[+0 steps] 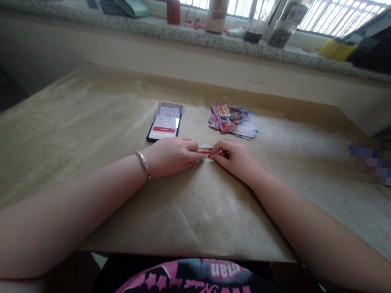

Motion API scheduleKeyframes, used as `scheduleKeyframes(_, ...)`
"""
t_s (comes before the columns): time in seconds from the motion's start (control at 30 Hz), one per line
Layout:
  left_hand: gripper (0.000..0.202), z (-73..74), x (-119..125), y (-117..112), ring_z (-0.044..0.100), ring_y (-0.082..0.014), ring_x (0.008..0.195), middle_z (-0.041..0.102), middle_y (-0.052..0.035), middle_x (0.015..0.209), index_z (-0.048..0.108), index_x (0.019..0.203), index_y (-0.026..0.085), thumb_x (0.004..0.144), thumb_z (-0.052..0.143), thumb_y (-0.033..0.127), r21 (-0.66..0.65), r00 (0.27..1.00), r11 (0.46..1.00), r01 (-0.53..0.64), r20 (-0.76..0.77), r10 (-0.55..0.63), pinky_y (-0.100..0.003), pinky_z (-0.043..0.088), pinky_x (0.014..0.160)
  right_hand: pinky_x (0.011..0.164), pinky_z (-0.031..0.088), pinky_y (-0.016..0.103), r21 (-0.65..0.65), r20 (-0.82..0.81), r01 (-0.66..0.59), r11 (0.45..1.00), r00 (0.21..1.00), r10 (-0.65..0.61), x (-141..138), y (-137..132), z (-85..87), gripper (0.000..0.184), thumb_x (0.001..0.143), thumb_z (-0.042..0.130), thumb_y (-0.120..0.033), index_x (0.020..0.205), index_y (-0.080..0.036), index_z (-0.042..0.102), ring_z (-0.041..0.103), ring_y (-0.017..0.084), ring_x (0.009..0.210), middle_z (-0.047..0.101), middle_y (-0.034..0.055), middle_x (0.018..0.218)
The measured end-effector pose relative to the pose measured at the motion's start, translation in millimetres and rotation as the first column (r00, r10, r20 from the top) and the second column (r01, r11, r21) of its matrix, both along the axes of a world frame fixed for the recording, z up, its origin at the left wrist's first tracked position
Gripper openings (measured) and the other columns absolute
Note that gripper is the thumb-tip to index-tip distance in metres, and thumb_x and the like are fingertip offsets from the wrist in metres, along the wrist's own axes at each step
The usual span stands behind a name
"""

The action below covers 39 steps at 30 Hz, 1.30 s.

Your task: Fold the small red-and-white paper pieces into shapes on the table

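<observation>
A small flat white piece with a red stripe point(204, 151), which looks like paper, lies on the table between my hands, partly covered by fingers. My left hand point(174, 155), with a silver bangle at the wrist, rests at its left end, fingers together and thumb and fingertips on it. At the other end, my right hand point(236, 158) has its fingers curled in and pinches the edge between thumb and fingertips. Just past my left hand lies a phone point(164, 129) with a lit screen. Beyond my right hand is a loose pile of printed cards point(234, 119).
The beige table point(113, 105) runs back to a wall below a stone windowsill point(183, 32). On the sill stand a red bottle point(173, 10), a tall cylinder point(218, 5) and other containers. A blurred flat item point(381, 165) lies at the table's right side.
</observation>
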<state>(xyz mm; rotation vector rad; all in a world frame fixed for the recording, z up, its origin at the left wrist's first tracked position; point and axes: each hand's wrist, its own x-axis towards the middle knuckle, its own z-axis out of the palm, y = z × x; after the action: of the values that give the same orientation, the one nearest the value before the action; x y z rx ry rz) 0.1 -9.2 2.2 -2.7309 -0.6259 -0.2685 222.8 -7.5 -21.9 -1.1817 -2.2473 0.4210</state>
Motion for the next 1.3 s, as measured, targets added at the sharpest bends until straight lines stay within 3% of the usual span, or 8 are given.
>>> scheduleKeyframes(0.77, 0.027, -2.4, 4.0, -3.0, 0.054, -0.0146, 0.073, 0.060, -0.0042, 0.082, 0.065, 0.107, 0.020, 0.092, 0.043, 0.025, -0.006, 0.999, 0.999, -0.034, 0.036, 0.034, -0.025, 0.042, 0.063, 0.065, 0.038, 0.025, 0.152, 0.257, -0.031, 0.988, 0.966, -0.009, -0.7, -9.3, 10.5, 0.017, 0.083, 0.054, -0.028, 0.081, -0.020, 0.069, 0.057, 0.015, 0.075, 0.064, 0.0043, 0.084)
scheduleKeyframes(1.1, 0.026, 1.3, 8.9, -6.7, 0.055, -0.0161, 0.079, 0.060, -0.0053, 0.086, 0.066, 0.103, 0.019, 0.090, 0.044, 0.023, -0.063, 0.995, 0.993, -0.095, -0.006, 0.095, -0.027, 0.045, 0.067, 0.069, 0.039, 0.026, 0.143, 0.269, -0.018, 0.990, 0.963, -0.022, -1.5, -9.5, 10.0, 0.019, 0.086, 0.052, -0.029, 0.083, -0.019, 0.068, 0.057, 0.015, 0.078, 0.064, 0.0052, 0.087)
scheduleKeyframes(1.3, 0.023, 2.6, 11.4, -9.4, 0.055, -0.0167, 0.080, 0.060, -0.0062, 0.088, 0.067, 0.098, 0.018, 0.086, 0.048, 0.019, -0.088, 0.992, 0.988, -0.129, -0.014, 0.128, -0.028, 0.046, 0.069, 0.071, 0.038, 0.027, 0.237, 0.355, -0.075, 0.969, 0.935, -0.014, 0.5, -12.2, 10.1, 0.024, 0.089, 0.047, -0.028, 0.100, -0.022, 0.068, 0.056, 0.018, 0.084, 0.065, 0.0059, 0.090)
